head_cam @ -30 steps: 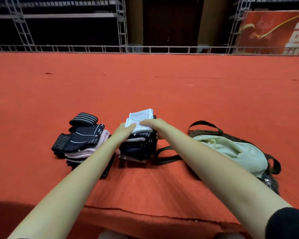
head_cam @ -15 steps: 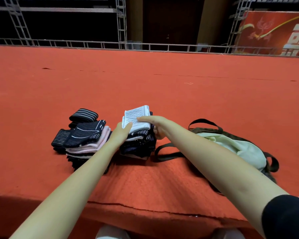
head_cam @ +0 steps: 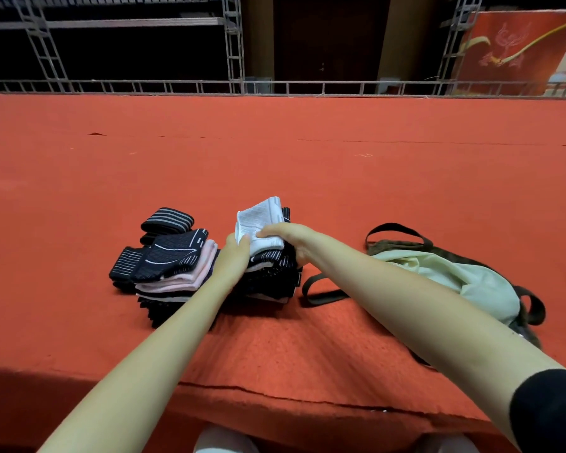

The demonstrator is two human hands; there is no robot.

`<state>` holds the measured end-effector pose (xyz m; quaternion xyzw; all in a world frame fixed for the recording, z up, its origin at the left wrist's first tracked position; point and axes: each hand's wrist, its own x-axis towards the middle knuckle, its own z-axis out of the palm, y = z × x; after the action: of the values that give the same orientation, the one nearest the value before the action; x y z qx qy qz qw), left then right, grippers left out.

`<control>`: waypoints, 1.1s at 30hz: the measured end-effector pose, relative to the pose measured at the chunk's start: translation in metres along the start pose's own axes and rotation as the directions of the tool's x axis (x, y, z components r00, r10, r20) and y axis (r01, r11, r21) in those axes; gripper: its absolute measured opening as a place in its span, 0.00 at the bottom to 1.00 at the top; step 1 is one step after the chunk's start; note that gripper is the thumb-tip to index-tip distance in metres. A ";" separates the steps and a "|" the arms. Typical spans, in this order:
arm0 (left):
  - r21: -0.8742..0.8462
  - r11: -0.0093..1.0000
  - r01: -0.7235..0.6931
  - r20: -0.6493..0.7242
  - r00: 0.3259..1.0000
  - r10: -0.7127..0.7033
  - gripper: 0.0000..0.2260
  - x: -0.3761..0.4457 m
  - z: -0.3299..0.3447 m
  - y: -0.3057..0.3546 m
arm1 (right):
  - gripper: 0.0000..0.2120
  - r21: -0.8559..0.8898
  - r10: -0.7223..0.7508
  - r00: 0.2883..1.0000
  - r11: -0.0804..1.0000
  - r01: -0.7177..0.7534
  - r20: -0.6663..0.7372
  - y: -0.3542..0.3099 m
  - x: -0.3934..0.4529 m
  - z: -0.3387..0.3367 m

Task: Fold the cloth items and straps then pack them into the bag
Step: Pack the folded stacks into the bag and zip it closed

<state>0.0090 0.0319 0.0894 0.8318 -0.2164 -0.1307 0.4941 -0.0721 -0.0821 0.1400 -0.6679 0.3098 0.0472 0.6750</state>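
Both hands were at frame centre on the white cloth point(head_cam: 261, 223) topping the dark stack point(head_cam: 272, 273): right hand point(head_cam: 288, 235) pinched it, left hand point(head_cam: 237, 253) touched its edge, grip unclear. Bag point(head_cam: 464, 276) lay centre-right, second pile point(head_cam: 170, 256) centre-left.

Matt red carpet point(head_cam: 307, 178) — white cloth point(head_cam: 258, 220) seemingly quilted.

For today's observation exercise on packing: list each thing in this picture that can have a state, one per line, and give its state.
White cloth: folded, on top of the right stack, near edge lifted.
Right stack: folded dark items, piled.
Left stack: folded dark and pink items, untouched.
Striped strap: rolled, behind the left stack.
Bag: lying on the red surface, pale lining showing, straps loose.
Left hand: against the right stack's side.
Right hand: pinching the white cloth.
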 end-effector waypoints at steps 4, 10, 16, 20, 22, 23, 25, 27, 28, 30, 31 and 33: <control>0.038 0.991 -0.130 -0.048 0.990 0.132 0.18 0.000 -0.010 0.014 | 0.09 0.121 -0.062 0.998 0.991 0.061 0.003 0.004 -0.002 -0.007; -0.338 0.898 -0.281 -0.186 0.955 0.229 0.16 0.001 -0.025 0.070 | 0.06 0.242 -0.167 0.984 0.954 0.175 -0.056 -0.028 -0.052 -0.061; -0.452 0.809 -0.375 -0.200 0.927 0.318 0.10 -0.031 0.036 0.111 | 0.05 0.336 -0.284 0.916 0.865 0.372 -0.284 -0.021 -0.120 -0.156; -0.422 0.819 -0.388 -0.090 0.917 0.388 0.09 -0.055 0.101 0.119 | 0.07 0.377 -0.267 0.868 0.819 0.433 -0.419 0.026 -0.144 -0.219; -0.354 0.856 -0.376 -0.007 0.917 0.399 0.12 -0.057 0.133 0.118 | 0.06 0.431 -0.232 0.854 0.784 0.448 -0.466 0.056 -0.147 -0.239; -0.310 0.877 -0.366 0.035 0.918 0.395 0.12 -0.056 0.150 0.116 | 0.07 0.469 -0.208 0.852 0.760 0.450 -0.480 0.072 -0.145 -0.248; -0.207 0.913 -0.352 0.101 0.920 0.378 0.12 -0.051 0.180 0.111 | 0.16 0.504 -0.197 0.840 0.723 0.472 -0.505 0.099 -0.136 -0.259; -0.118 0.926 -0.358 0.151 0.915 0.373 0.13 -0.044 0.204 0.102 | 0.26 0.479 -0.191 0.838 0.746 0.462 -0.512 0.120 -0.128 -0.263; -0.079 0.932 -0.354 0.180 0.915 0.362 0.14 -0.041 0.214 0.097 | 0.29 0.446 -0.185 0.843 0.780 0.439 -0.505 0.129 -0.123 -0.268; 0.018 0.953 -0.304 0.269 0.919 0.288 0.16 -0.035 0.225 0.088 | 0.29 0.364 -0.193 0.879 0.855 0.368 -0.436 0.146 -0.117 -0.273; 0.070 0.956 -0.284 0.315 0.916 0.249 0.17 -0.033 0.229 0.083 | 0.28 0.334 -0.191 0.907 0.885 0.325 -0.375 0.153 -0.115 -0.277; 0.145 0.944 -0.296 0.349 0.908 0.231 0.19 -0.029 0.233 0.074 | 0.28 0.330 -0.144 0.948 0.914 0.237 -0.283 0.160 -0.114 -0.285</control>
<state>-0.1339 -0.1628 0.0433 0.8056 -0.4177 -0.1771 0.3809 -0.3415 -0.2914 0.0797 -0.5608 0.3295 -0.1624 0.7420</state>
